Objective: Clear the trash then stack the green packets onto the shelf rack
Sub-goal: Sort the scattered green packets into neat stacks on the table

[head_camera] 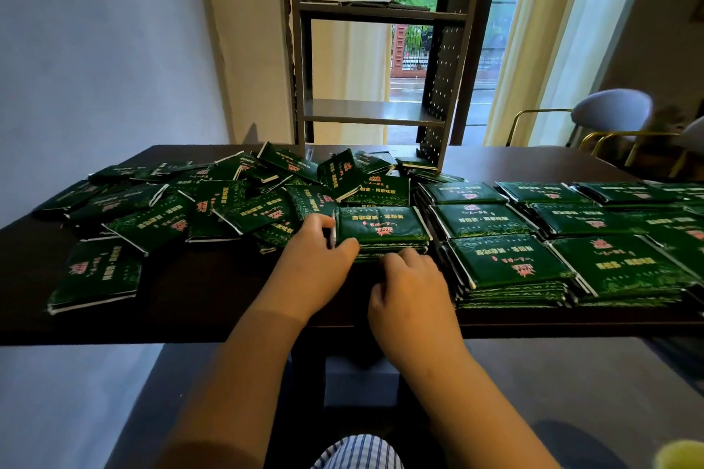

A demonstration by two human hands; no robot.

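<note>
A small stack of green packets lies near the middle of the dark table. My left hand grips its left end, thumb along the near edge. My right hand has curled fingers against the stack's near side. A loose heap of green packets covers the table's left half. Neat piles of packets fill the right half in rows. The grey metal shelf rack stands at the table's back, its shelves bare.
A lone packet lies near the front left edge. A wall rises at the left. Curtains and a window sit behind the rack. Chairs with gold frames stand at the back right. The table's front edge is just under my wrists.
</note>
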